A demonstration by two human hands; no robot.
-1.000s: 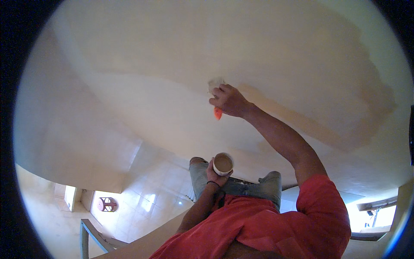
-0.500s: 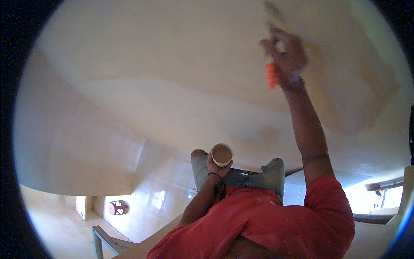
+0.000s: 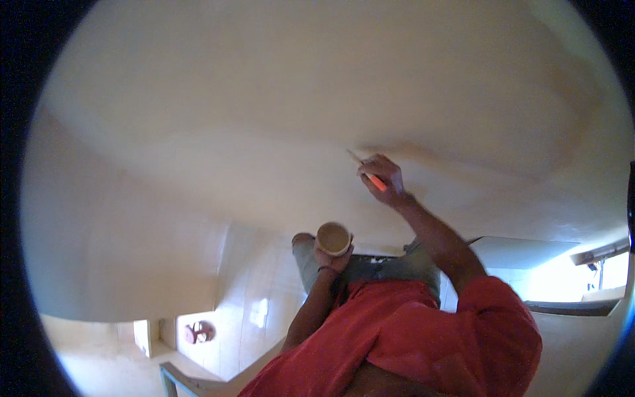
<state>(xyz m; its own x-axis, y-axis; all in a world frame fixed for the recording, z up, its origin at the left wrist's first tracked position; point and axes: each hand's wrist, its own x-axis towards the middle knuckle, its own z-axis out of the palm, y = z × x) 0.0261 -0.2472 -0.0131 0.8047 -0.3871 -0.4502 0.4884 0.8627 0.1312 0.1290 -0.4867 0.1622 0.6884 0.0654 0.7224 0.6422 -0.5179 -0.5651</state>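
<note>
My left hand (image 3: 335,261) is wrapped round a small round cup (image 3: 333,239) with beige liquid, probably paint, inside, held low in front of my trousers. A paintbrush with an orange handle (image 3: 378,182) is gripped in my right hand (image 3: 388,173). Its tip points up and left, close to the pale cream wall (image 3: 225,86); whether the bristles touch it, I cannot tell. The hand's shadow falls on the wall just above and to the right.
A reddish stool (image 3: 199,332) stands on the shiny tiled floor (image 3: 241,331) at lower left. Nearer to me is a grey-green frame (image 3: 173,378). At the right, bright light comes through a window opening (image 3: 555,281).
My right hand has come down and to the left along the wall with the paintbrush. The left hand still holds the cup in nearly the same place. The view has shifted slightly.
</note>
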